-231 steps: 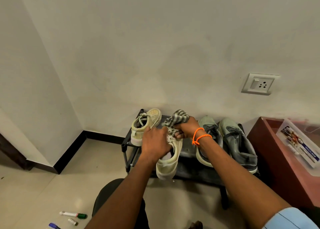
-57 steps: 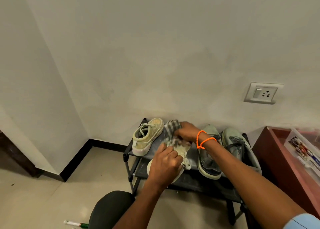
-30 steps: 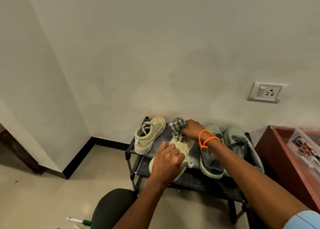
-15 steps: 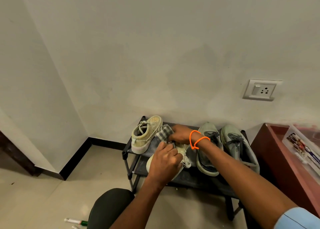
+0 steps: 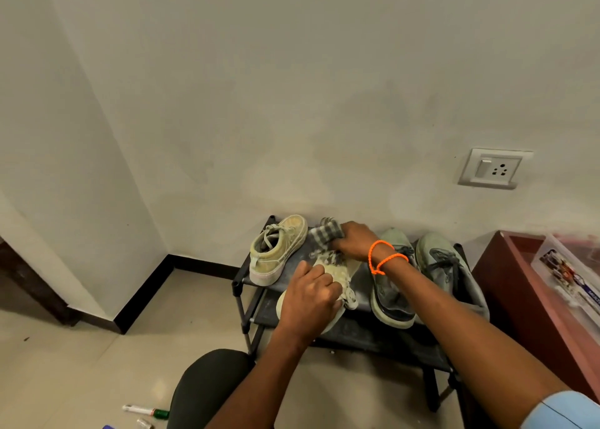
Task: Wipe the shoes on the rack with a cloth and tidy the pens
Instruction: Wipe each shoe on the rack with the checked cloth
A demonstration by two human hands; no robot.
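While the left hand (image 5: pixel 311 294) holds a pale shoe (image 5: pixel 337 271) down at the front of the rack (image 5: pixel 242 282), the right hand (image 5: pixel 354 240) rubs it with a checked cloth (image 5: pixel 324 234). The left fingers are curled over the heel end of the shoe. The right fingers are bunched tight around the cloth, which sits by the toe of the shoe, near the wall.

This looks like the shoe-wiping step, and it is not done. The other pale shoe (image 5: pixel 279 248) sits on the top shelf to the left. Two grey shoes (image 5: pixel 418 276) sit to the right, side by side.

Next, the cloth probably needs to go over the rest of this shoe. Then the shoe should go back beside its twin, flat on the shelf, so it does not tip off the edge.

A pen (image 5: pixel 146 410) with a green end lies on the floor, well away from the rack, with small bits just beside it. The pens look untouched, so that job comes later.
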